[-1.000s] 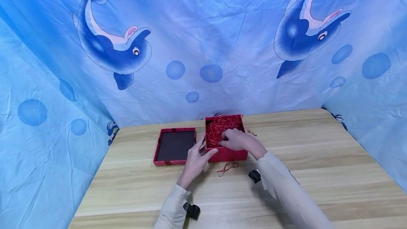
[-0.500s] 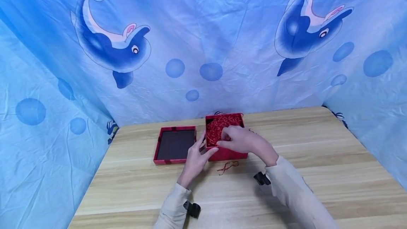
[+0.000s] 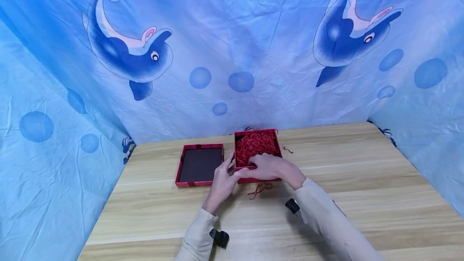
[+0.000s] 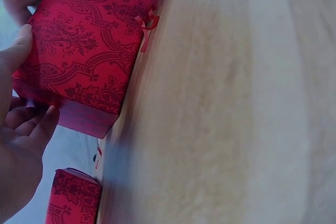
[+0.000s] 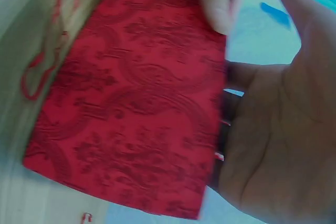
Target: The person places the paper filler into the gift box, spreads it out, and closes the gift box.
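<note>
Right now, the red damask-patterned gift box (image 3: 262,180) sits upright and open-topped by the back edge of the wood-grain table (image 3: 337,160), about midway between the back corners. Crinkled red shredded paper (image 3: 257,144) fills it, leaving a dark gap at the box's back-left corner. The left hand (image 3: 222,182) spreads in a wide V around the box's front-left corner: its thumb lies at the front rim and its fingers rest against the left side. The right hand (image 3: 270,167) reaches over the front wall, its fingers dipping into the box along the inner side, its thumb outside near the left thumb. Those right fingertips are hidden by the wall, so I cannot tell whether they pinch any paper.

Just left of the box, toward the table's back-left corner, the matching lid (image 3: 201,165) lies with its dark lining up. One loose paper strand (image 3: 260,191) curls on the table in front of the box; a smaller shred (image 3: 288,150) lies to the right, nearer the back edge. Off-white sleeves (image 3: 331,220) cover both forearms, and a black wrist camera (image 3: 219,238) shows at each cuff. Behind the back edge hangs a blue cloth backdrop (image 3: 261,108) printed with a dolphin (image 3: 116,51) on either side and round bubbles (image 3: 241,81).
</note>
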The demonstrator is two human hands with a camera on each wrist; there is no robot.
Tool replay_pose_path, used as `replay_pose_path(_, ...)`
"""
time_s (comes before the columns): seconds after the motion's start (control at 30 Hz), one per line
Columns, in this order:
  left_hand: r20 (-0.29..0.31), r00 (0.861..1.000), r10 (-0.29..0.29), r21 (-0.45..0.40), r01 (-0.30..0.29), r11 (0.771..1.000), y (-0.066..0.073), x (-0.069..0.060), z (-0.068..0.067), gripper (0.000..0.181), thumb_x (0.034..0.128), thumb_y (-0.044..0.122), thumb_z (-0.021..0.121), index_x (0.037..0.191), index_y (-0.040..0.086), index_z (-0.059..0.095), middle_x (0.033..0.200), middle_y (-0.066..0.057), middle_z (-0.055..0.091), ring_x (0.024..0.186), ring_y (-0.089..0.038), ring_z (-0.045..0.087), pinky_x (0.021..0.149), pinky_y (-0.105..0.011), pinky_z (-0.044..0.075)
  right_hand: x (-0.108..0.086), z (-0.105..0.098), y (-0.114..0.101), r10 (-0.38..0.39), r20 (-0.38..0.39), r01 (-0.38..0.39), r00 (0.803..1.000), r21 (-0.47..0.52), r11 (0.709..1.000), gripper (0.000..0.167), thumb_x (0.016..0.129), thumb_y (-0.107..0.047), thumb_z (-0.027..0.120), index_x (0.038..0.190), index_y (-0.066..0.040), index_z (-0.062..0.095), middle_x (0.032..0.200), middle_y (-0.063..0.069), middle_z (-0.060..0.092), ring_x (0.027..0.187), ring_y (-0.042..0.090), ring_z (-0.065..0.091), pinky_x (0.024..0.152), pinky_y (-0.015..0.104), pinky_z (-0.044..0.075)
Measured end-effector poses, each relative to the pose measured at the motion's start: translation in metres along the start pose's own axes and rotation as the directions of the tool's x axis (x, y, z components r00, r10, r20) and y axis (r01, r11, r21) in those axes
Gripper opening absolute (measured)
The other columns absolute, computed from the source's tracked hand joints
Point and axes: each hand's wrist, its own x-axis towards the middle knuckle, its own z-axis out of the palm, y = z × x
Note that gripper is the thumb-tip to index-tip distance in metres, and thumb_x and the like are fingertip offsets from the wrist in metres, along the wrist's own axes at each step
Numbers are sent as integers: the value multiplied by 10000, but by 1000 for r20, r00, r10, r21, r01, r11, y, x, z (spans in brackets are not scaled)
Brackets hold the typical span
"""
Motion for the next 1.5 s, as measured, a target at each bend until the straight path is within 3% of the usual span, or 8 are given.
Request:
replay_pose_path(0.37, -10, 999, -44, -68, 43, 997, 3, 1, 3, 837, 941, 202, 795, 1618, 56, 326, 1612, -142, 388, 1351, -369, 521, 1038, -472, 496, -12, -27, -6, -99, -210, 121, 973, 97, 988, 653, 1087, -570, 390, 1375, -42, 645, 1322, 110, 669, 1223, 296, 632, 1057, 528, 488)
replay_pose_path(0.5, -7, 999, -37, -43, 36, 998, 1, -1, 1, 834, 943, 254, 793, 1617, 69, 339, 1619, -123, 383, 1357, -353, 517, 1035, -450, 502, -2, -15, -9, -131, -156, 153, 979, 141, 978, 646, 1092, -566, 384, 1393, -57, 646, 1341, 103, 662, 1234, 285, 626, 1058, 501, 489)
replay_pose_path(0.67, -7, 1000, 1, -28, -1, 1000, -1, -2, 0, 764, 963, 192, 771, 1596, 34, 374, 1628, -145, 366, 1368, -358, 503, 1015, -455, 513, 14, 5, -10, -82, -44, 88, 996, 164, 983, 691, 1077, -614, 366, 1411, -78, 646, 1383, 102, 644, 1269, 282, 611, 1084, 479, 475)
replay_pose_path(0.87, -1, 1000, 3, -33, -3, 999, -1, -2, 0, 728, 966, 165, 765, 1582, 30, 402, 1641, -135, 343, 1389, -336, 480, 1023, -440, 507, 17, 1, -11, -143, -53, 149, 988, 144, 978, 599, 1093, -514, 448, 1328, -14, 679, 1225, 101, 715, 1057, 215, 696, 960, 435, 554)
replay_pose_path(1.03, 0, 999, -34, -30, 34, 999, 0, -1, 1, 810, 953, 264, 781, 1618, 113, 344, 1622, -134, 372, 1383, -341, 492, 1041, -455, 500, 10, -18, -6, -174, -262, 209, 949, 111, 972, 426, 1056, -384, 611, 1236, -10, 707, 1060, 74, 733, 900, 180, 688, 834, 411, 586)
replay_pose_path(1.2, 1, 999, -48, -29, 48, 998, 1, 0, 1, 831, 954, 292, 777, 1627, 133, 317, 1617, -140, 378, 1373, -351, 501, 1040, -460, 495, 13, -24, -2, -39, -449, 66, 893, 45, 997, 516, 1024, -350, 672, 1344, 52, 626, 1263, 212, 644, 1155, 367, 625, 985, 535, 533)
replay_pose_path(1.33, 1, 999, -46, 3, 46, 999, 2, 0, 1, 852, 953, 333, 772, 1630, 104, 309, 1620, -143, 370, 1382, -342, 491, 1036, -449, 498, 24, -15, 5, 108, -361, -110, 926, 13, 994, 722, 1036, -403, 638, 1529, 79, 420, 1539, 306, 403, 1418, 464, 398, 1108, 641, 396)
replay_pose_path(1.5, 1, 999, -49, 27, 49, 998, 4, -1, 0, 865, 953, 375, 766, 1634, 108, 303, 1620, -153, 367, 1377, -357, 496, 1032, -462, 502, 38, -4, 13, 207, -216, -206, 954, 32, 978, 832, 1055, -403, 604, 1596, 101, 223, 1639, 327, 206, 1515, 488, 179, 1198, 630, 237)
